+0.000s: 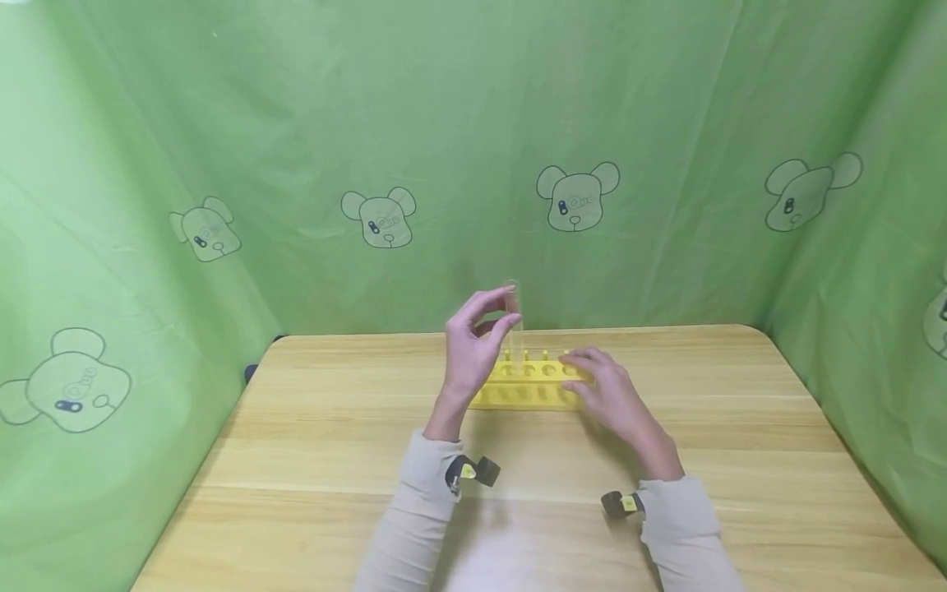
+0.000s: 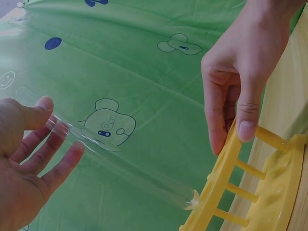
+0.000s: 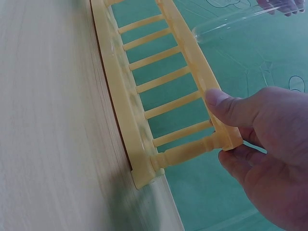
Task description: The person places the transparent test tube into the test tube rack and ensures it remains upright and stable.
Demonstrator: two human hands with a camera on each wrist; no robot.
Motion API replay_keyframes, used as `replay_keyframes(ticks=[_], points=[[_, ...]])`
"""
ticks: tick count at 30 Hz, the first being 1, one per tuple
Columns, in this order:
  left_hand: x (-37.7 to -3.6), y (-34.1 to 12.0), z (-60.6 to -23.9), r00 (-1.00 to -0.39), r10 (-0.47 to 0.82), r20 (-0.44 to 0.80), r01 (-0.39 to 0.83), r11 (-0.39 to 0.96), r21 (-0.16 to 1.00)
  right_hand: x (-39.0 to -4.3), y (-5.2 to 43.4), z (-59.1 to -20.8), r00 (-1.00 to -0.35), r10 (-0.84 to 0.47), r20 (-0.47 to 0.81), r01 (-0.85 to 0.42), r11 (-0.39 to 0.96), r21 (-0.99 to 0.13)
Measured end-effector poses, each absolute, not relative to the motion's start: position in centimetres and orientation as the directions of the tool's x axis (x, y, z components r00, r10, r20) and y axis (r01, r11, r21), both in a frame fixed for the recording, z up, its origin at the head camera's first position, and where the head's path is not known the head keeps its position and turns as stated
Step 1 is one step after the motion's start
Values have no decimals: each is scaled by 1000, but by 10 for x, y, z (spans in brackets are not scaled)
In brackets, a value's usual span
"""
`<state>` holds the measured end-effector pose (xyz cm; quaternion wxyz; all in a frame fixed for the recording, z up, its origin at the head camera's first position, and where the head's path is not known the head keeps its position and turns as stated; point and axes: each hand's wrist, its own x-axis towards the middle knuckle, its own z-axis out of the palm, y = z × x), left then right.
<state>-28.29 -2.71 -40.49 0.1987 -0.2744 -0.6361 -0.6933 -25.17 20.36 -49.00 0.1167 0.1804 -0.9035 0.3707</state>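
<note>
A yellow test-tube rack (image 1: pixel 528 385) stands on the wooden table (image 1: pixel 311 460) near its far edge. My left hand (image 1: pixel 473 341) pinches a clear glass test tube (image 1: pixel 515 325) near its top between thumb and fingers, and the tube's lower end sits at a hole in the rack's upper plate. In the left wrist view the test tube (image 2: pixel 120 161) runs from my fingers (image 2: pixel 62 168) down to the rack (image 2: pixel 231 192). My right hand (image 1: pixel 610 390) grips the rack's right end, with the thumb (image 3: pixel 228 108) on top of the rack (image 3: pixel 187 62) and the fingers under it.
Green cloth printed with cartoon bears (image 1: pixel 577 197) hangs behind and on both sides of the table. Small black and yellow clips (image 1: pixel 473 473) sit at both wrists. Bare wood stretches left, right and in front of the rack.
</note>
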Motion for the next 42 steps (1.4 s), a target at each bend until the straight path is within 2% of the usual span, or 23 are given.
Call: replay_keyframes(ticks=[13,42], points=[[-282,-20,-406,-766,90,636,628,-103,771,-250,203,-488,-919,-236,317,-390,667,-635],[-283,-14,-417,-784,109,611,605,-85,792,-251,204,-490,-903,-241,356,-420,669,-614]])
